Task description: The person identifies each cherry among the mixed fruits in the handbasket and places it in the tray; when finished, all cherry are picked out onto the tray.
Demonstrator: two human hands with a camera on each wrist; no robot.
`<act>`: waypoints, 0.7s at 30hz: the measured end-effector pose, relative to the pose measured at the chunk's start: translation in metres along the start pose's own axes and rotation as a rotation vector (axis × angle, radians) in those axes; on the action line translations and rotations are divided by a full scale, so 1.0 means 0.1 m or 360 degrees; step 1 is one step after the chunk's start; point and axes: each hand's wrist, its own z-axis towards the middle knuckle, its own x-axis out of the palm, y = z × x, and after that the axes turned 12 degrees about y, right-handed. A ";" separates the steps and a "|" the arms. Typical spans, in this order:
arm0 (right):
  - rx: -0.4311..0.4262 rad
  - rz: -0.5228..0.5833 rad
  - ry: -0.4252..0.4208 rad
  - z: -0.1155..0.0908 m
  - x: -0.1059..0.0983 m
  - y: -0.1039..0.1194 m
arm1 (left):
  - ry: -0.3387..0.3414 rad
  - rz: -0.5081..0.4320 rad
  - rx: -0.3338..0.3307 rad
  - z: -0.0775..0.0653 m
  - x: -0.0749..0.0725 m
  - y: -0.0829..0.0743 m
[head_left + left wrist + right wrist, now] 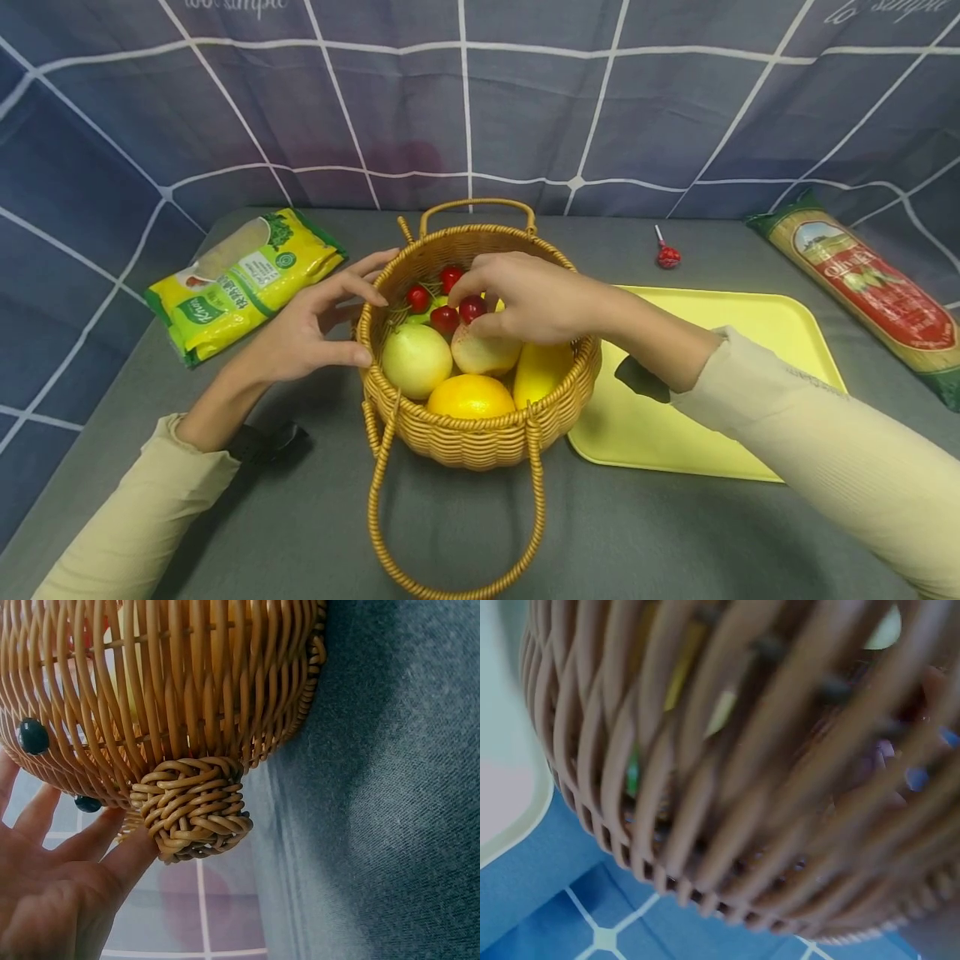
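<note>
A round wicker basket (480,446) holds several fruits. My right hand (536,296) reaches inside over the far rim, thumb and forefinger pinching a dark red cherry (472,309). More red cherries (417,298) lie beside it, above a pale round fruit (486,354), a yellow-green pear (416,361), a yellow-orange fruit (470,397) and a long yellow fruit (542,375). My left hand (318,321) rests its spread fingertips and thumb against the basket's left side. In the left wrist view that hand's thumb touches a woven knob (191,810) near black beads (33,736).
A yellow tray (720,417) lies right of the basket, partly under my right forearm. Behind it is a red lollipop (667,255). A pasta packet (870,283) leans at far right; a yellow-green bag (247,283) lies at left. One basket handle (375,517) hangs toward me.
</note>
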 end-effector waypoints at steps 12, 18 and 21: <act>-0.0112 0.0137 -0.0327 -0.38 -0.05 0.09 | 0.0001 -0.0021 0.0029 0.00 0.01 0.01; -0.0149 0.0230 -0.0539 -0.70 -0.01 0.00 | 0.0000 -0.0019 0.0027 0.00 0.00 0.02; -0.0153 0.0271 -0.0638 -0.91 0.02 -0.03 | -0.0003 -0.0019 0.0033 0.00 0.00 0.02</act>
